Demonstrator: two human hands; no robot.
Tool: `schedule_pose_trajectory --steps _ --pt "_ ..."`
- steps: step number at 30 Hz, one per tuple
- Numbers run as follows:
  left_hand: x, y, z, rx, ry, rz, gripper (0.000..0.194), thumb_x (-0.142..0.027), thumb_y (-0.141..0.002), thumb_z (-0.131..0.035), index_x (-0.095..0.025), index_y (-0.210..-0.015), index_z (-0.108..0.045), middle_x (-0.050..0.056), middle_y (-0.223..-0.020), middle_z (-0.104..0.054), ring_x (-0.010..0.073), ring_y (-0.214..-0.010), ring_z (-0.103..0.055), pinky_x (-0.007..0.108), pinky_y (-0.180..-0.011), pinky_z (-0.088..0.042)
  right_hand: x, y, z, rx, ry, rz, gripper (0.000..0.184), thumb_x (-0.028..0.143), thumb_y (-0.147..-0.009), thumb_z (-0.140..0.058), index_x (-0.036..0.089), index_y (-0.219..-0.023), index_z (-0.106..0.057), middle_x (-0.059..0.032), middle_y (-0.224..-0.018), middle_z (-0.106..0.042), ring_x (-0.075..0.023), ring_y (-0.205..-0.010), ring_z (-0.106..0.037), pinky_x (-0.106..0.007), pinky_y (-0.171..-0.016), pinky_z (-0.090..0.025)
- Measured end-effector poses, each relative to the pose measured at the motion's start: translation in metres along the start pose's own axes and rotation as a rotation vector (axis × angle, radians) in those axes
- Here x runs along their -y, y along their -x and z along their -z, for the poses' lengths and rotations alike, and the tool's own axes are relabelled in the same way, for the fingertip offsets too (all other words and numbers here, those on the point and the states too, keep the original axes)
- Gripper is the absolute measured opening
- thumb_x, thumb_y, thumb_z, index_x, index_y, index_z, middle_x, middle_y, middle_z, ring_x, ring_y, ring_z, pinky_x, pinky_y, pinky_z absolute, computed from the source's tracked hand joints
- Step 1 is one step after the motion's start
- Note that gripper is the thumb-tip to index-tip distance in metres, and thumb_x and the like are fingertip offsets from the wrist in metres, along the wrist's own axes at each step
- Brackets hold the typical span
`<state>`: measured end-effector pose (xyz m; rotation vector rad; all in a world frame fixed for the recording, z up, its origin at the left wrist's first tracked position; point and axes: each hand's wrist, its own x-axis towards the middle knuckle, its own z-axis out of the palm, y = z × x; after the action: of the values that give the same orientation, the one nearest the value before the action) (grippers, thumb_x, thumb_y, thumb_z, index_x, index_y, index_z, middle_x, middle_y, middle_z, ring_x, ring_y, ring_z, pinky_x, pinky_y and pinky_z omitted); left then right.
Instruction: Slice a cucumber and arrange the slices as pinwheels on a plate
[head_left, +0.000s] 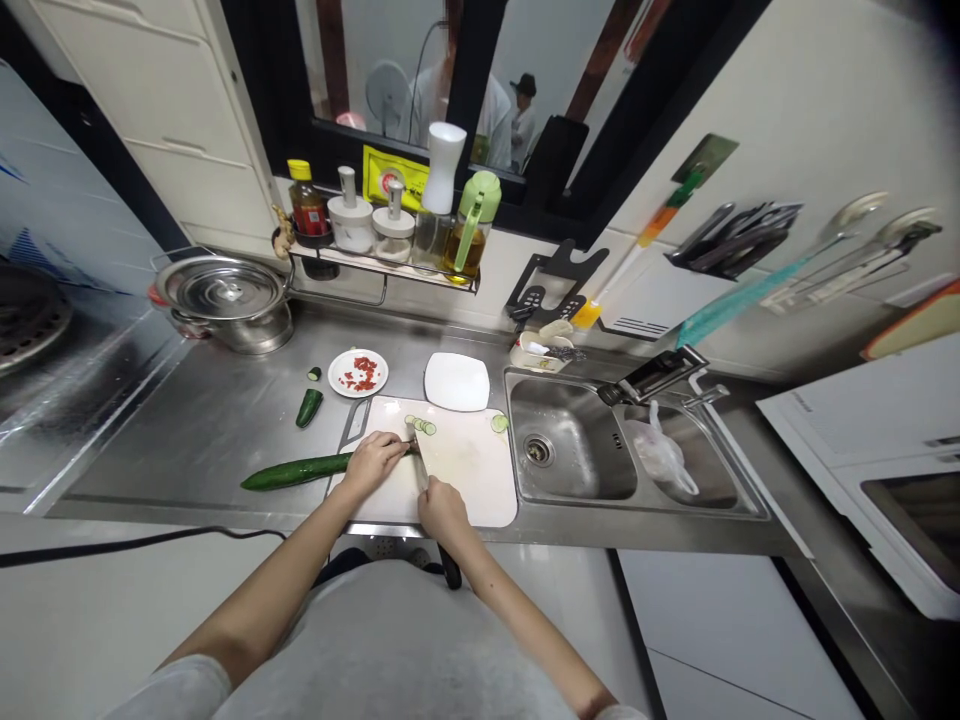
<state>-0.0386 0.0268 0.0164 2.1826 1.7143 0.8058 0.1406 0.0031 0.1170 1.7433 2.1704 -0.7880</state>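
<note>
A long green cucumber [294,473] lies across the left edge of the white cutting board [480,490]. My left hand [375,462] is closed over its right end and pins it to the board. In my right hand [444,510] is a kitchen knife [421,462], its blade upright at the cut end and its black handle sticking out toward my body. Several thin cucumber slices [420,425] lie in a row just beyond the blade. Another slice or two [499,424] rest at the board's far right corner.
Behind the board stand a round plate [337,383] with chopped red bits and a white square dish [456,381]. Cucumber pieces [309,408] lie to the left, near a lidded steel pot [255,325]. A double sink [577,470] adjoins the board's right side; a condiment shelf [382,262] hangs above.
</note>
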Motion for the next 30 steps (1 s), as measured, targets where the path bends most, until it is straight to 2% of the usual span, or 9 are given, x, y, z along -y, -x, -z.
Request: schedule_pose_trajectory --steps 10,30 --pt "-0.001 -0.001 0.001 0.005 0.001 0.000 0.028 -0.033 -0.095 -0.046 -0.026 -0.099 -0.073 0.005 -0.103 -0.068 0.0183 -0.095 -0.056 0.033 -0.086 -0.046 0.000 0.010 0.001 0.065 0.025 -0.036 0.030 0.015 -0.089 -0.041 0.011 -0.111 -0.061 -0.0180 -0.103 -0.070 -0.0257 -0.100 -0.066 -0.030 -0.074 -0.044" --pt "-0.004 -0.002 0.006 0.047 0.019 0.031 0.030 -0.034 -0.095 -0.045 -0.026 -0.101 -0.073 0.005 -0.105 -0.068 0.0198 -0.099 -0.056 0.035 -0.088 -0.047 0.009 -0.011 0.002 0.083 -0.009 -0.008 0.031 0.012 -0.087 -0.042 0.010 -0.113 -0.060 -0.0192 -0.106 -0.068 -0.0272 -0.103 -0.065 -0.033 -0.078 -0.047"
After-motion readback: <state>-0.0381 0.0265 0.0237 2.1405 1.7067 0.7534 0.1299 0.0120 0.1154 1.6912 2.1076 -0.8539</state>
